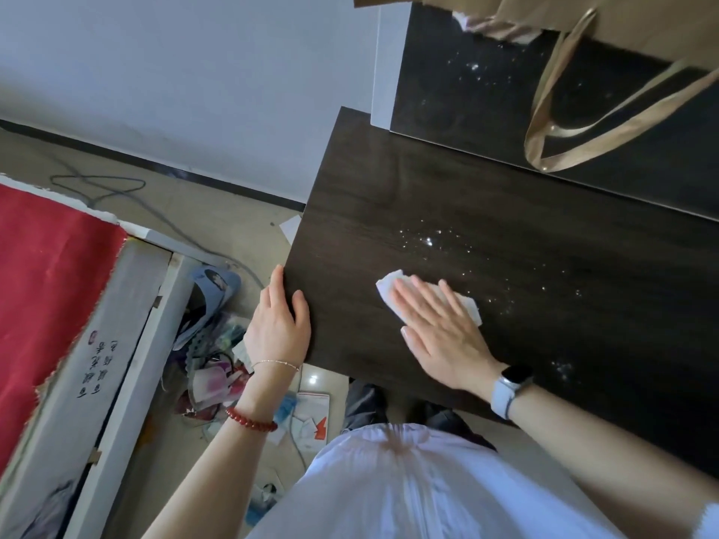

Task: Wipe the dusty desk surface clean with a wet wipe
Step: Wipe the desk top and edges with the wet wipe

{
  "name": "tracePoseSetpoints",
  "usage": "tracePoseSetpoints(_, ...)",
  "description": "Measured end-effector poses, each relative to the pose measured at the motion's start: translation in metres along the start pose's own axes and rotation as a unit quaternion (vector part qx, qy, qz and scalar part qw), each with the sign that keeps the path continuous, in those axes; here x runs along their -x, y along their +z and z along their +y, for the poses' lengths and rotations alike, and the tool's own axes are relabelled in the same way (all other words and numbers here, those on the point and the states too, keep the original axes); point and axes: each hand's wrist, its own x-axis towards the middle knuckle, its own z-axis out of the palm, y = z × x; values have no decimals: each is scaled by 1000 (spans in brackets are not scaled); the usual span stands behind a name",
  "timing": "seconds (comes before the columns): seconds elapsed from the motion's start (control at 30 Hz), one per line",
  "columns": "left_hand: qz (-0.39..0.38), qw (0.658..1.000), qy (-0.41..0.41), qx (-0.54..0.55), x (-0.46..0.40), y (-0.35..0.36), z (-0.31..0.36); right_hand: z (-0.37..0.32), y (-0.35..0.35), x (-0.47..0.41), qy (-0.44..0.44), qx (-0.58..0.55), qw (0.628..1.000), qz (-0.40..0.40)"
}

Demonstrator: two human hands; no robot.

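Here our right hand (439,332) presses the wet wipe (391,284) flat under straight fingers, near the desk's (389,212) left edge and front-left corner. Our left hand (278,324) curls over that left edge, gripping it. Bare dark wood stretches toward the back; white specks (428,240) lie rightward.

R hand (439,328) lies flat, fingers straight, pressing white wet wipe (389,287) onto dark wood surface (389,196); wipe edges show past fingertips & beside the hand. Shiny specks (428,240) just beyond it. L hand (278,324) grips surface's left edge, thumb on top. Gold ribbon (607,122) & brown paper bag (642,25) far beyond R hand. Floor clutter (218,367) below L hand.
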Motion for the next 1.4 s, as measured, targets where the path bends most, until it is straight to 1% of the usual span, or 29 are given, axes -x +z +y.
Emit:
tracePoseSetpoints(0.07, 18, 1000, -5, -13, 1, 1, 2, 31, -8, -17, 146, -21, 989, 26)
tracePoseSetpoints(0.13, 36, 999, -6, -24, 2, 3, 4, 45, -13, -41, 279, -57, 957, 50)
tracePoseSetpoints(0.17, 42, 999, -5, -28, 3, 4, 5, 45, -13, -58, 331, -79, 938, 67)
tracePoseSetpoints(0.2, 45, 998, -4, -32, 3, 4, 5, 37, -16, -76, 361, -96, 924, 82)
tracePoseSetpoints(0.23, 46, 998, -5, -33, 3, 5, 5, 24, -17, -92, 358, -103, 923, 96)
tracePoseSetpoints(0.27, 46, 998, -6, -33, 2, 5, 4, 8, -17, -106, 322, -98, 936, 102)
tracePoseSetpoints(0.3, 44, 998, -8, -33, 2, 5, 4, -12, -17, -113, 257, -84, 958, 95)
tracePoseSetpoints(0.37, 40, 999, -12, -28, 2, 5, 5, -47, -9, -105, 100, -67, 992, 28)
tracePoseSetpoints(0.4, 40, 999, -12, -26, 2, 5, 5, -55, -6, -92, 44, -66, 997, -1)
tracePoseSetpoints(0.43, 43, 999, -12, -22, 3, 5, 5, -54, -5, -77, 15, -65, 998, -9)
tracePoseSetpoints(0.47, 47, 999, -10, -20, 4, 4, 6, -44, -5, -64, 12, -63, 998, -5)
tracePoseSetpoints(0.5, 48, 999, -9, -19, 4, 4, 6, -29, -5, -55, 33, -62, 998, 4)
tracePoseSetpoints(0.57, 48, 999, -11, -20, 4, 3, 7, 8, -8, -44, 139, -66, 988, 19)
tracePoseSetpoints(0.67, 51, 998, -11, -23, 3, 3, 7, 47, -19, -55, 306, -56, 949, 41)
tracePoseSetpoints(0.73, 51, 998, -10, -22, 3, 4, 6, 42, -23, -83, 352, -86, 931, 43)
tracePoseSetpoints(0.8, 44, 999, -13, -15, 2, 4, 4, 18, -24, -113, 311, -91, 945, 48)
tracePoseSetpoints(0.87, 34, 999, -16, -9, 2, 3, 3, -14, -21, -129, 212, -95, 971, 53)
tracePoseSetpoints(0.97, 7, 999, -36, 35, 1, 0, 1, -50, -13, -110, 72, -106, 992, 15)
tracePoseSetpoints(1.03, 3, 994, -51, 95, 0, -2, 0, -54, -9, -81, 11, -122, 992, 2)
tracePoseSetpoints(1.07, 18, 991, -50, 125, 1, -3, 0, -53, -8, -67, -4, -153, 988, 2)
tracePoseSetpoints(1.1, 42, 987, -44, 146, 3, -5, -1, -53, -8, -56, -3, -215, 977, 3)
tracePoseSetpoints(1.13, 67, 985, -35, 157, 5, -6, 1, -53, -13, -47, 21, -306, 952, 10)
tracePoseSetpoints(1.17, 87, 983, -23, 161, 9, -7, 4, -54, -23, -44, 74, -411, 908, 27)
tracePoseSetpoints(1.2, 102, 982, -7, 161, 13, -7, 8, -53, -34, -44, 139, -497, 855, 58)
tracePoseSetpoints(1.23, 112, 981, 13, 158, 17, -7, 14, -51, -44, -45, 202, -554, 803, 87)
tracePoseSetpoints(1.27, 116, 981, 35, 152, 22, -5, 19, -47, -50, -48, 251, -581, 767, 108)
tracePoseSetpoints(1.3, 117, 981, 62, 141, 27, -3, 26, -40, -53, -49, 285, -579, 755, 118)
tracePoseSetpoints(1.33, 116, 981, 92, 123, 32, 1, 33, -33, -53, -49, 301, -556, 765, 121)
tracePoseSetpoints(1.4, 114, 976, 173, 68, 40, 10, 48, -16, -52, -35, 303, -480, 812, 134)
